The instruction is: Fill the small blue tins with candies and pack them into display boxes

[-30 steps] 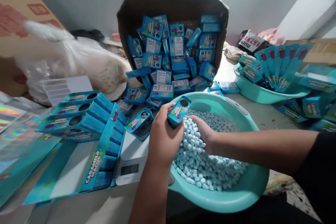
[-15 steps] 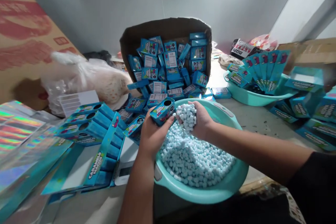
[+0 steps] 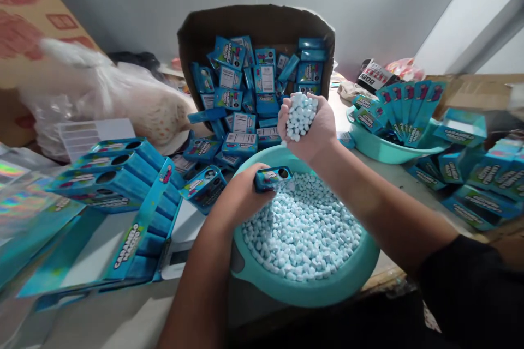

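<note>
My left hand [image 3: 244, 196] is wrapped round a small blue candy box [image 3: 274, 179], which lies tilted over the near-left side of a teal basin [image 3: 311, 295]. The basin holds a heap of pale blue candies [image 3: 305, 237]. Raised above its far rim, my right hand [image 3: 321, 131] is cupped round a heaped handful of candies [image 3: 302, 114]. This hand is apart from the box. Left of my left hand, another small blue box [image 3: 204, 188] rests on the table.
Behind the basin, a cardboard carton [image 3: 256, 19] on its side spills blue boxes. To the left stands an open display tray [image 3: 126, 245] with several boxes, near a plastic bag [image 3: 139, 98]. On the right are a second teal basin [image 3: 385, 148] and stacked boxes [image 3: 483, 202].
My right hand has risen away from the box, up and slightly right, with its candies. My left hand has lowered the box toward the basin and turned it. The view has shifted slightly.
</note>
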Action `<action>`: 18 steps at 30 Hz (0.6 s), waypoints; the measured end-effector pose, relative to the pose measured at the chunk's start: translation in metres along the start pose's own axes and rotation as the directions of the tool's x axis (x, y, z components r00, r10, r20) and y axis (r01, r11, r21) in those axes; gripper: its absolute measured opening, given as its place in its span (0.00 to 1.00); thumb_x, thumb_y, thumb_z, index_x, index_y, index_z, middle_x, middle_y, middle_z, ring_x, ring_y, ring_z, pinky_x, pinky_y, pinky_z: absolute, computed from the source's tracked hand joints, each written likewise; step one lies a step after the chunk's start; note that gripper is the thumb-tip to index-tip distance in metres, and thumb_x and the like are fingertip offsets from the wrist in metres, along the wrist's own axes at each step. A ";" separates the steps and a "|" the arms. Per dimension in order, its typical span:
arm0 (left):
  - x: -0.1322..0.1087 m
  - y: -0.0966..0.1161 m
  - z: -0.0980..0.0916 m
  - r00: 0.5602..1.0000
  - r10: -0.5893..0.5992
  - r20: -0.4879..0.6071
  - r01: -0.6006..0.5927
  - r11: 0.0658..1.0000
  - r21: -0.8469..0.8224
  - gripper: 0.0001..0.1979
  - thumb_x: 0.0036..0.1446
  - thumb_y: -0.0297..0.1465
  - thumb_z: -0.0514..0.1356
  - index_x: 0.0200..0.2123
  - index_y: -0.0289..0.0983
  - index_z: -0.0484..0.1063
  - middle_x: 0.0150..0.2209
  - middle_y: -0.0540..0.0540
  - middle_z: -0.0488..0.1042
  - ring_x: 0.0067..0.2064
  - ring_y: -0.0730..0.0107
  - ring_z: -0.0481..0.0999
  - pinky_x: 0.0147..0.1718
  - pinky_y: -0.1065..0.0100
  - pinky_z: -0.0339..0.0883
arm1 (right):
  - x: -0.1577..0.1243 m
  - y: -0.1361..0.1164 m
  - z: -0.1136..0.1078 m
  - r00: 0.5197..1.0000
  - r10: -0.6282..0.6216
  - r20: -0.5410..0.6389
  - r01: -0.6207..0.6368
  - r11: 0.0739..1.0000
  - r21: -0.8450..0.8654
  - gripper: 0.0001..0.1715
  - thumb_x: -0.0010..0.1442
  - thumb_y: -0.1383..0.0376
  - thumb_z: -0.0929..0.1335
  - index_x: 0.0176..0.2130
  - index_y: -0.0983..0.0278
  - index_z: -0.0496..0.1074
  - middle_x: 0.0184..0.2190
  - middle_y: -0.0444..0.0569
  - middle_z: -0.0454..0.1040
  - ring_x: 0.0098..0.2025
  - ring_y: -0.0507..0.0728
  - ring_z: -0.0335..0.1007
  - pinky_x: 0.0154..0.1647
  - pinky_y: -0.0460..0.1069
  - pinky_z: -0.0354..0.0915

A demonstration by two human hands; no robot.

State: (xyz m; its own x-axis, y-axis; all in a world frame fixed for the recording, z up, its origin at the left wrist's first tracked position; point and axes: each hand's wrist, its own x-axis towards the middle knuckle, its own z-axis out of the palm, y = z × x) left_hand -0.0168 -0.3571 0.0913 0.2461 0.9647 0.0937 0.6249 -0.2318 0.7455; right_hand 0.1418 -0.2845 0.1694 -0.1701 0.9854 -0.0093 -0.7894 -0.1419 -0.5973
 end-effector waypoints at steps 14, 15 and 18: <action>-0.006 0.001 -0.002 0.996 0.025 -0.091 -0.034 0.994 -0.100 0.13 0.52 0.33 0.63 0.43 0.44 0.73 0.38 0.52 0.78 0.38 0.63 0.77 0.34 0.65 0.67 | -0.003 0.003 -0.028 0.992 0.029 0.123 0.004 0.966 -0.260 0.13 0.55 0.53 0.70 0.31 0.59 0.69 0.26 0.42 0.73 0.33 0.53 0.73 0.32 0.48 0.70; -0.006 0.001 -0.002 0.995 0.024 -0.097 -0.034 0.994 -0.101 0.13 0.52 0.33 0.63 0.43 0.44 0.73 0.38 0.52 0.78 0.38 0.62 0.77 0.35 0.65 0.67 | -0.006 0.003 -0.026 0.991 0.026 0.135 0.013 0.959 -0.283 0.14 0.54 0.52 0.70 0.31 0.59 0.69 0.26 0.43 0.72 0.34 0.54 0.73 0.32 0.48 0.70; -0.006 0.001 -0.003 0.996 0.022 -0.092 -0.031 0.995 -0.098 0.15 0.50 0.33 0.63 0.44 0.44 0.73 0.39 0.51 0.78 0.40 0.61 0.78 0.36 0.64 0.68 | -0.014 0.006 -0.021 0.986 0.010 0.169 0.048 0.941 -0.334 0.17 0.53 0.49 0.71 0.31 0.59 0.69 0.26 0.43 0.72 0.33 0.54 0.72 0.32 0.49 0.69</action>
State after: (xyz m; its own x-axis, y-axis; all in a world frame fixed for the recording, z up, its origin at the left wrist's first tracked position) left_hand -0.0197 -0.3633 0.0936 0.1912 0.9667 0.1703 0.5413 -0.2485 0.8033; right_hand 0.1519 -0.2973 0.1488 -0.2751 0.9539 0.1204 -0.5545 -0.0551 -0.8304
